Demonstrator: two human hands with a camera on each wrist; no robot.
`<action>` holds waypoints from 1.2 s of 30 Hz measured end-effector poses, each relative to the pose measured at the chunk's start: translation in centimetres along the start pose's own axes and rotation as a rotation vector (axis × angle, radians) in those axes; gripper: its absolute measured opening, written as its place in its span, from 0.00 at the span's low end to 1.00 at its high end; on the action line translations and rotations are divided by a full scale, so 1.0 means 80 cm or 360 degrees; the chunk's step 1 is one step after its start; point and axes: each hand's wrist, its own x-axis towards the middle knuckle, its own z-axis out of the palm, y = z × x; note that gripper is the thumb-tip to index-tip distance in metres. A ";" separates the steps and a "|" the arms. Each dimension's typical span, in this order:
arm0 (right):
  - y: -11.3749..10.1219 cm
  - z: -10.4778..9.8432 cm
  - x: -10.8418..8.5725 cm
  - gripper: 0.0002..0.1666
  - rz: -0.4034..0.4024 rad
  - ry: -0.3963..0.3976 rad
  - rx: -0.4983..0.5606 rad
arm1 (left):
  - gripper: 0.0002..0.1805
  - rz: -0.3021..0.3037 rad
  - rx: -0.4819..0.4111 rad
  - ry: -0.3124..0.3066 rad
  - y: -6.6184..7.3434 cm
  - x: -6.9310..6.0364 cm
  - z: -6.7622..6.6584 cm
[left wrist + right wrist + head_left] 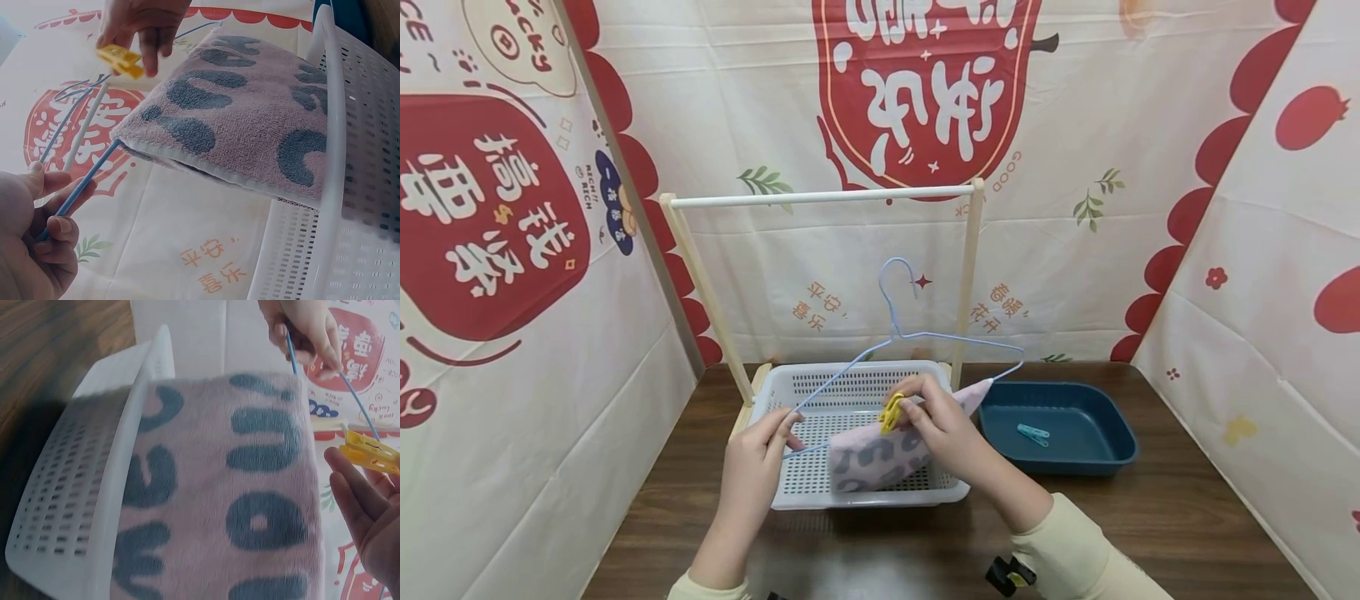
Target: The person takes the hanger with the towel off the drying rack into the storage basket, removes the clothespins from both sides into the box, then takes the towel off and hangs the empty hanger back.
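A blue wire hanger [852, 364] is tilted over the white basket, its hook pointing up. My left hand [758, 457] grips the hanger's left end, fingers curled round the wire in the left wrist view [47, 234]. Over the hanger's lower bar hangs a pink towel [250, 106] with grey letters, folded double. Between thumb and fingers my right hand [942, 427] pinches a yellow clothespin [891, 413], just above the towel's top fold. In the right wrist view the clothespin [370, 451] stands apart from the towel, beside its folded edge.
The white perforated basket [775, 502] stands on the dark wooden table [1187, 517], below the towel. Behind it rises a wooden rack with a white rail [820, 197]. To the right, a dark blue tray [1075, 462] holds teal clothespins [1033, 433]. Printed cloth walls enclose the table.
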 end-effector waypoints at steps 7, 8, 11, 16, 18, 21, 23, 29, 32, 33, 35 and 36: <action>0.009 -0.016 -0.010 0.05 0.0070 0.0032 -0.0055 | 0.04 -0.0035 -0.0013 0.0022 -0.004 -0.002 -0.006; 0.010 -0.018 -0.011 0.05 0.0087 0.0040 -0.0062 | 0.04 -0.0034 -0.0009 0.0025 -0.004 -0.002 -0.007; 0.014 -0.024 -0.015 0.06 0.0118 0.0059 -0.0058 | 0.04 -0.0031 0.0004 0.0033 -0.006 -0.002 -0.008; 0.025 -0.036 -0.022 0.07 0.0129 0.0100 -0.0095 | 0.03 -0.0036 0.0009 0.0054 -0.008 -0.003 -0.011; 0.031 -0.041 -0.026 0.07 0.0130 0.0130 -0.0149 | 0.03 -0.0038 0.0003 0.0057 -0.009 -0.003 -0.012; 0.041 -0.050 -0.032 0.07 0.0143 0.0175 -0.0209 | 0.04 -0.0046 -0.0002 0.0064 -0.010 -0.004 -0.015; 0.045 -0.056 -0.036 0.08 0.0153 0.0188 -0.0218 | 0.04 -0.0049 -0.0002 0.0072 -0.010 -0.004 -0.016; 0.063 -0.069 -0.045 0.10 0.0263 0.0186 -0.0224 | 0.04 -0.0055 0.0020 0.0105 -0.013 -0.004 -0.020; 0.074 -0.075 -0.050 0.12 0.0300 0.0201 -0.0245 | 0.04 -0.0075 0.0024 0.0113 -0.015 -0.003 -0.021; 0.077 -0.077 -0.052 0.13 0.0311 0.0209 -0.0254 | 0.04 -0.0080 0.0027 0.0116 -0.016 -0.003 -0.021; 0.084 -0.080 -0.055 0.14 0.0334 0.0227 -0.0276 | 0.04 -0.0093 0.0033 0.0120 -0.017 -0.003 -0.022; 0.088 -0.082 -0.057 0.15 0.0347 0.0233 -0.0287 | 0.04 -0.0099 0.0036 0.0121 -0.017 -0.003 -0.022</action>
